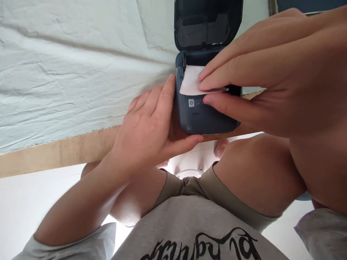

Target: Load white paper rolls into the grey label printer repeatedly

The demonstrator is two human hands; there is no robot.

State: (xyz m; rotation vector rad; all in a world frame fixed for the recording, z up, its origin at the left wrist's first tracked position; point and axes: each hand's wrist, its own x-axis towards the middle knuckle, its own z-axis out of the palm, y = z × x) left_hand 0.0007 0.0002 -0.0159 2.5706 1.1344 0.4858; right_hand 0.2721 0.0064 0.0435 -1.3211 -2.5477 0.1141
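Observation:
A dark blue, box-shaped label printer (208, 121) stands at the table's near edge, its black lid (207, 27) swung up and back. White paper (191, 81) comes out of the compartment and lies over the front lip. My right hand (260, 76) reaches in from the right, thumb and fingers closed on the paper, covering much of the opening. Along the printer's left side lie the fingers of my left hand (148, 122), with the thumb at its front bottom edge, holding it steady. A small white Bluetooth mark shows on the front. The inside of the compartment is mostly hidden.
A wrinkled pale cloth (81, 65) covers the table, and its wooden edge (59, 155) shows along the front. At the top right lies a dark, flat object (311, 5). My legs are under the edge, above a white floor (35, 206).

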